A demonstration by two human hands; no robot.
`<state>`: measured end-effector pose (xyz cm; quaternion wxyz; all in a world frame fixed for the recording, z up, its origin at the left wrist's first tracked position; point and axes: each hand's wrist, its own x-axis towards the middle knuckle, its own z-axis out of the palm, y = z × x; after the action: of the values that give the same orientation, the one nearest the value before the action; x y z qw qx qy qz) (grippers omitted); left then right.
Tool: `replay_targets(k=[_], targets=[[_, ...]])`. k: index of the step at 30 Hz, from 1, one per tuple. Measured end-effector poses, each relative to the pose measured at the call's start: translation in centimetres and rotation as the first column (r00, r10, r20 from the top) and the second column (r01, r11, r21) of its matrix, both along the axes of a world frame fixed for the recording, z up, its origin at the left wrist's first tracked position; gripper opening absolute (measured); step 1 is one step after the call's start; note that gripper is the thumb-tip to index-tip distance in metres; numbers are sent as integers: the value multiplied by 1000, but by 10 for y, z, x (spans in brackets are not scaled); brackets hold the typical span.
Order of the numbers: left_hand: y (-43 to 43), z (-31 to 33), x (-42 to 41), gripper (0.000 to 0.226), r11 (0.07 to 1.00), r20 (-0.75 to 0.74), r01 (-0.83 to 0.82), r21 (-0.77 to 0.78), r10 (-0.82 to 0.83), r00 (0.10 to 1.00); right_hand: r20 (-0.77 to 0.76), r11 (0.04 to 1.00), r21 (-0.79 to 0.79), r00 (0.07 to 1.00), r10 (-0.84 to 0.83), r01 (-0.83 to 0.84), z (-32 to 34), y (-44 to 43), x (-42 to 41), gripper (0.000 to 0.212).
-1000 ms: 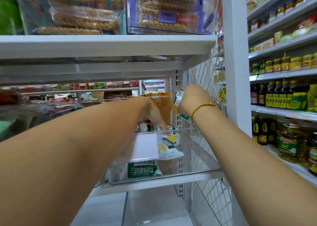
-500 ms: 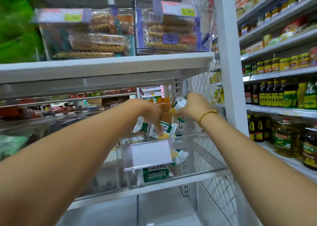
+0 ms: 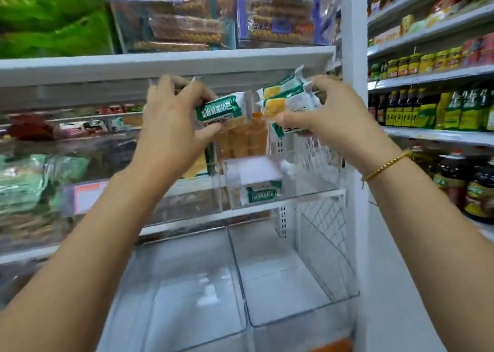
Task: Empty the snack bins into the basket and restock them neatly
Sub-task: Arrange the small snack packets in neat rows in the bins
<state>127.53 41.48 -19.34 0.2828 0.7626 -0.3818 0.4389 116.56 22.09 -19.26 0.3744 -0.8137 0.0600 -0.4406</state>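
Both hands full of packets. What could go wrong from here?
The right hand pinches a fanned stack of packets; one may slip into the lower bin. The left hand holds a green packet too, so neither could catch it. A leftover packet lies in the middle bin behind the label, easily missed.

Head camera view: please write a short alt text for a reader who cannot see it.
A person's left hand holds a green-and-white plastic snack packet and the right hand holds similar packets, above a clear plastic shelf bin where one packet lies. Dark bottles stand on shelves at the right.
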Motion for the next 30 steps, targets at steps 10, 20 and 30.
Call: replay_targets(k=[10,20,30], targets=[[98,-242,-77,34,973,-513,-6,-232,-118,850,-546,953,10,797,260,-304,-163,56,-35,45],[132,-427,-104,48,986,-791,-94,134,164,589,-891,856,-240,454,-8,-458,-397,85,-20,54],[108,-459,-94,36,771,-652,13,636,528,544,-989,608,-77,138,54,-790,-425,119,-33,54]])
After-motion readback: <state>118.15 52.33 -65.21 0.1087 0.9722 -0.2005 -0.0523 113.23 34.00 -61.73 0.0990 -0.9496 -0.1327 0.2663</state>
